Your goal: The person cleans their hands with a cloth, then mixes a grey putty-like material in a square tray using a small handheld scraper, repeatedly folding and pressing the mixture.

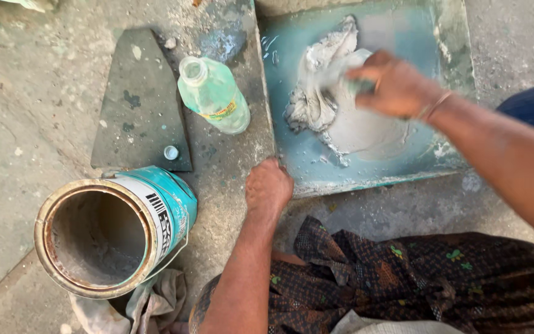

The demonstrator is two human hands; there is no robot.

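Note:
A square blue-green board (292,74) lies on the concrete floor with a heap of wet grey putty (326,102) on it. My right hand (394,83) is over the putty, fingers closed around a small tool whose blade is blurred and pressed into the grey mass. My left hand (268,185) rests as a closed fist on the floor, touching the board's near left corner.
An uncapped clear plastic bottle (212,94) lies left of the board, its small cap (171,152) on a dark trapezoid plate (137,105). An open teal tin can (115,232) lies tilted at lower left over a rag (149,303). Patterned cloth (415,278) covers my lap.

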